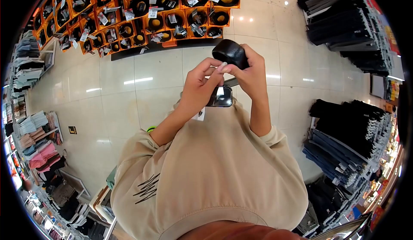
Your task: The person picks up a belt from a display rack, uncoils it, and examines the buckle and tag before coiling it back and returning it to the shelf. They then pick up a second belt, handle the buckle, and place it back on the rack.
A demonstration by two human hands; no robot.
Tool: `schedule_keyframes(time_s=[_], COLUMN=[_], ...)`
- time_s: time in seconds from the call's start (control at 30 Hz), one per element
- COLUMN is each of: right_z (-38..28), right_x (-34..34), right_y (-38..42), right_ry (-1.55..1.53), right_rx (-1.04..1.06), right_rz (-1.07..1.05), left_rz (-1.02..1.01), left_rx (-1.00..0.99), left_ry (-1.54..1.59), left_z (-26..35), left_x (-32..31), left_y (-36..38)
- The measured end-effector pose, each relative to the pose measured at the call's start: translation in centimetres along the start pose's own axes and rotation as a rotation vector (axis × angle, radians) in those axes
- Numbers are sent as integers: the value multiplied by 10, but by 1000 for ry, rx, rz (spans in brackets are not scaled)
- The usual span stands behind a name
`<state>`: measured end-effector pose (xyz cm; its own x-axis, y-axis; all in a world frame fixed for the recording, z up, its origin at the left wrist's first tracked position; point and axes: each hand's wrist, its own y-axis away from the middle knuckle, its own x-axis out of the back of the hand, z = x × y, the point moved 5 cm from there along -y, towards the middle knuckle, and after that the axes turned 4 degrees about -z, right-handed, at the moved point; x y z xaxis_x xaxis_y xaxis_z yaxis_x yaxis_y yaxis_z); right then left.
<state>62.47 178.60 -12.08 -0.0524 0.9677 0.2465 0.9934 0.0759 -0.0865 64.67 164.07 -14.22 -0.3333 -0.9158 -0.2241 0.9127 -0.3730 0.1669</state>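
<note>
A black leather belt (230,53), rolled into a coil, is in front of my chest. My right hand (251,74) wraps round the coil from the right, thumb along its lower edge. My left hand (201,83) is closed, its thumb and finger pinched at the lower left edge of the coil, touching my right thumb. Exactly what lies between those fingertips is hidden. A shiny dark buckle (221,97) hangs just below my left hand, with a short piece of strap running up behind. Lower left of the buckle, a white tag (199,114) shows against my beige top.
Ahead stands an orange display rack (172,16) with coiled, tagged belts in its compartments. Dark trousers (348,123) hang on racks at right. Folded clothes (41,154) fill shelves at left. Pale floor tiles (116,89) lie between them.
</note>
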Motion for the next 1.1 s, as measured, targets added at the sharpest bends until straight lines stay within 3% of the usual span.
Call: schedule_keyframes(time_s=[0.23, 0.33, 0.43, 0.57, 0.67, 0.9, 1.0, 1.1], right_z=[-1, -8, -10, -20, -25, -25, -28, -28], right_x=[-3, -8, -15, -14, -14, -12, -11, -13], right_y=[-4, -5, -6, -3, -2, -1, 4, 11], right_ry=[59, -29, 225, 292, 270, 309, 320, 338], right_rx=[6, -15, 139, 276, 345, 451, 430, 408], right_rz=[-34, -60, -62, -41, 0, 47, 21, -19], left_rz=[-65, 140, 155, 199, 157, 145, 188, 68], left_rx=[-81, -67, -147, -299, -265, -197, -2, 129], left_ry=[-126, 20, -235, -228, -326, 168, 454, 679], left_z=[11, 5, -2, -16, -3, -16, -18, -31], left_x=[0, -7, 3, 8, 12, 20, 20, 26], left_y=[0, 3, 2, -4, -5, -14, -15, -20])
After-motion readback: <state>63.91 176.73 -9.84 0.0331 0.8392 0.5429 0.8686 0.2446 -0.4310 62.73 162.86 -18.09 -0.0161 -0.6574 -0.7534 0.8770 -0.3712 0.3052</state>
